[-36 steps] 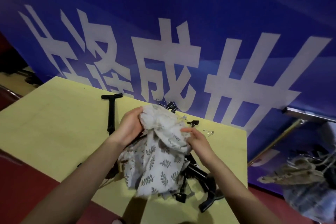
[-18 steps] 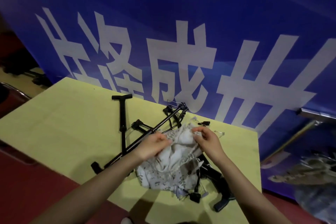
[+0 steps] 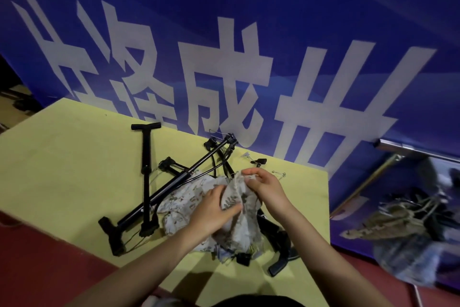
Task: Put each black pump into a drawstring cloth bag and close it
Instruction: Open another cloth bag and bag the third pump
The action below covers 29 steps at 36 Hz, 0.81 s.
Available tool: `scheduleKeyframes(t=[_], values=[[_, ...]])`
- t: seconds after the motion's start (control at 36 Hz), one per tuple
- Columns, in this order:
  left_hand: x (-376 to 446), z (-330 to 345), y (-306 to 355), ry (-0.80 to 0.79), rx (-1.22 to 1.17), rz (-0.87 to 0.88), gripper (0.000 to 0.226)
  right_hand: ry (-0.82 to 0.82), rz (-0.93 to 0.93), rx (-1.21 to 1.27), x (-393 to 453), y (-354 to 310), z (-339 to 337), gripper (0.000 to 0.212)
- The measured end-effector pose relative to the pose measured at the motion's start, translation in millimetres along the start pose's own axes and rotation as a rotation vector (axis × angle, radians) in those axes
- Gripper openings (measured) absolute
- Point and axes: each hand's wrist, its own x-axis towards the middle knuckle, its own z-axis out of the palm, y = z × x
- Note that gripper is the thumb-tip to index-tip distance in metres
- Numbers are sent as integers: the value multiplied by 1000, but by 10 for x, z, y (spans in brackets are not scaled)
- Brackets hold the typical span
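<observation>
Right hand (image 3: 265,186) pinching the gathered mouth of the cloth bag (image 3: 224,209), left hand (image 3: 211,212) gripping its body, apparently to steady it; loose pumps (image 3: 145,177) beside the bag.

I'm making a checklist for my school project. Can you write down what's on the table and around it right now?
Surface: yellow table, bare on its left part.
Job's things: leaf-print cloth bag crumpled in the middle; two black pumps lie crossed beside it, not bagged; more black parts poke out below the bag.
Clutter: small black clip and a safety pin near the far edge.
Grips: left hand and right hand both hold the bag.
Cables: thin black hoses on the pumps.
Surroundings: blue banner; blurred heap at right.
</observation>
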Motion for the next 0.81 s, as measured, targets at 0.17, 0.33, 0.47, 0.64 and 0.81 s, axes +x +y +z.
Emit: scheduleKeyframes(t=[0.17, 0.33, 0.47, 0.64, 0.81], values=[[23, 87, 155, -102, -402, -25, 28, -66, 89, 123, 17, 63, -105, 32], [151, 153, 97, 5, -395, -72, 21, -63, 121, 97, 15, 125, -279, 37], [136, 158, 171, 5, -515, -61, 28, -165, 22, -318, -26, 275, -358, 37], [197, -6, 133, 43, -453, -15, 22, -137, -105, -886, -41, 419, -460, 34], [314, -96, 48, 102, -308, -7, 19, -1, 12, -954, -93, 436, -575, 18]])
